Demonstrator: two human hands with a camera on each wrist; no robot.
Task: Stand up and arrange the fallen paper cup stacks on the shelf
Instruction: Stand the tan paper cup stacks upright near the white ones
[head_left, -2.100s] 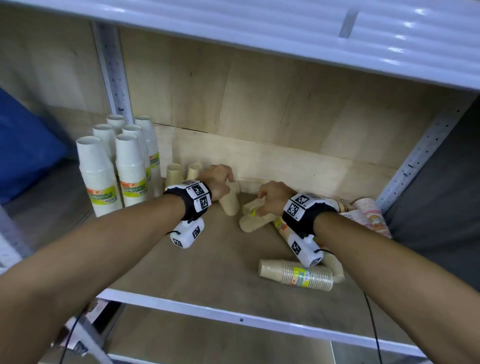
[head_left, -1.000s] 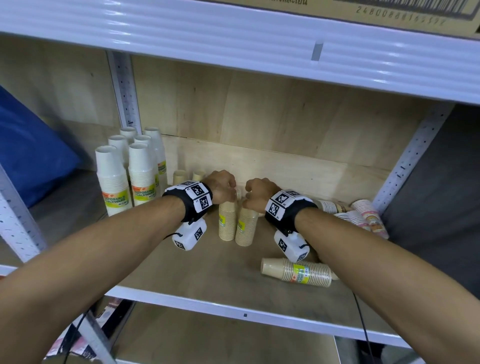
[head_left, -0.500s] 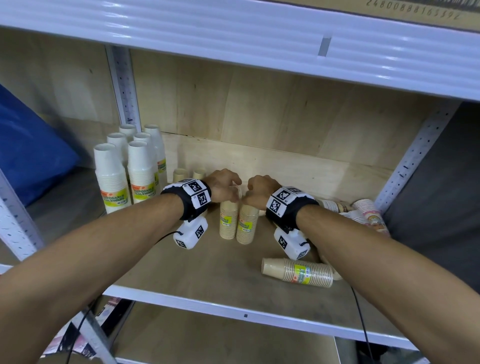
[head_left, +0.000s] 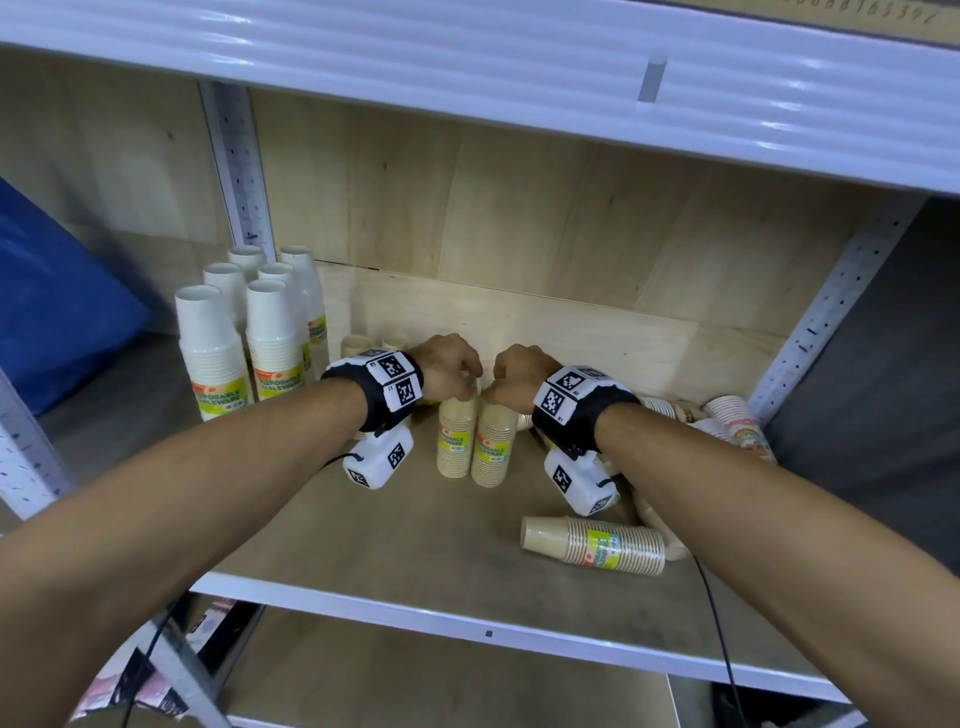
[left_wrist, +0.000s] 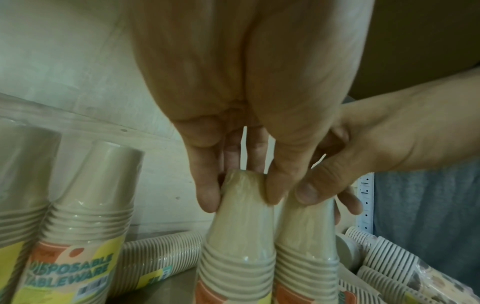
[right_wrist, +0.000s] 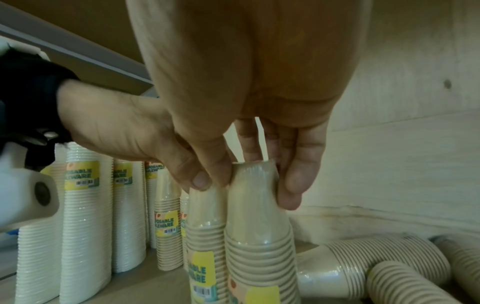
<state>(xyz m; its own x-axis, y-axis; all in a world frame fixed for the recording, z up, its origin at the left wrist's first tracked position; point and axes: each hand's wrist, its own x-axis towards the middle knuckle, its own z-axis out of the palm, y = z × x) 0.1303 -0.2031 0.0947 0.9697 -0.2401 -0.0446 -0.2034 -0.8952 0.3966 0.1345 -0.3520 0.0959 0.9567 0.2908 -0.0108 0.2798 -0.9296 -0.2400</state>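
— Wooden shelf board, white metal frame. Where are the hands?
— Mid-shelf. Left hand pinches the top of one upright tan plastic-wrapped paper cup stack; right hand pinches its touching neighbour.
— Others?
— One tan stack lying on its side near the front; tall white cup stacks standing left.

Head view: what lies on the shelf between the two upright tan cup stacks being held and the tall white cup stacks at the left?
Head view shows two short tan cup stacks upright near the back wall; the left hand and wristband partly cover them.
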